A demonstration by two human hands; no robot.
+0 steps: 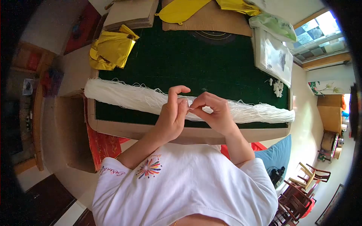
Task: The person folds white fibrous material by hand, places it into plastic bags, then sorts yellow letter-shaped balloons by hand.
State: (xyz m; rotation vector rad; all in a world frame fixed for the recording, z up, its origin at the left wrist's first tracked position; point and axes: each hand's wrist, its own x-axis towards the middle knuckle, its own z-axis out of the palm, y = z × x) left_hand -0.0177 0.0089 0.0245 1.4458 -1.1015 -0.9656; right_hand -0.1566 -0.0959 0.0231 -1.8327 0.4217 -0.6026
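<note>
A long hank of white string (124, 97) lies crosswise along the near side of the green-topped table (200, 60). Over its middle, my left hand (174, 115) and my right hand (215, 112) meet almost fingertip to fingertip. Thumb and index finger of the right hand pinch a short white string end (190, 109). Against it, the left thumb and curled fingers are closed, while the left index finger is raised and bent. How the string runs inside the left fingers is hidden.
Crumpled gold foil balloons (113, 48) and a brown paper stack (130, 14) sit far left. A flat gold balloon (183, 10) rests on cardboard (215, 23) at the back. Clear plastic bags (274, 56) and small white pieces (278, 89) are at right.
</note>
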